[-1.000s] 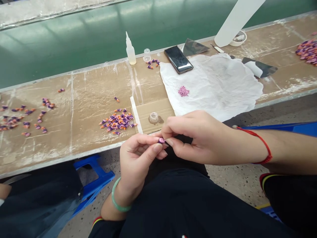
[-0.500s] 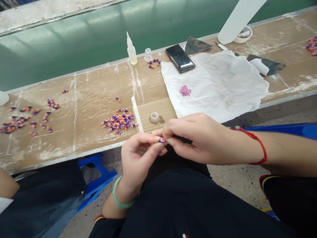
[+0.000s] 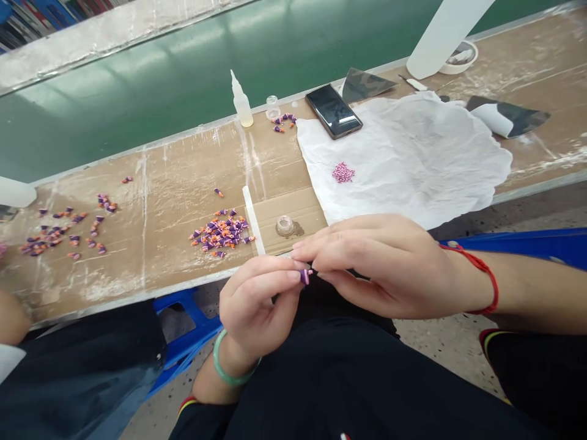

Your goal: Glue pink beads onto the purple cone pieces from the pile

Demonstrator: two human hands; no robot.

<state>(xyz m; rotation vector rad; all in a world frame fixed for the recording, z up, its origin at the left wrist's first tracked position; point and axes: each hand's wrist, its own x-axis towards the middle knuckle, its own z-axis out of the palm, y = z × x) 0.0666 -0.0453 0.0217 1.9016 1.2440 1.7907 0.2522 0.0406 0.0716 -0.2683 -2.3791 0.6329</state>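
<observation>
Between the thumb and fingertips of my left hand (image 3: 261, 302) is a small purple clay piece (image 3: 305, 277) with pink trim, its pink end pointing right. My right hand (image 3: 371, 263) hovers just beside that end, fingers stretched out and the thumb a little apart from them. Nothing shows in its fingers. Beyond my hands, a small clear cup (image 3: 285, 225) sits on a cardboard piece (image 3: 298, 205) with a wet stain around it. Left of the cardboard lies a pile of purple, pink and orange clay pieces (image 3: 224, 231).
White paper (image 3: 413, 146) bears tiny pink bits (image 3: 343, 173) and a phone (image 3: 334, 111). A dropper bottle (image 3: 241, 101), a clear jar (image 3: 273, 108) and a tape roll (image 3: 461, 58) stand along the back. More clay pieces (image 3: 50, 237) lie left, near another person's arm (image 3: 11, 318).
My right fingers have loosened from the clay piece and straightened. The piece has turned in my left fingers, showing more purple. The view has shifted slightly.
</observation>
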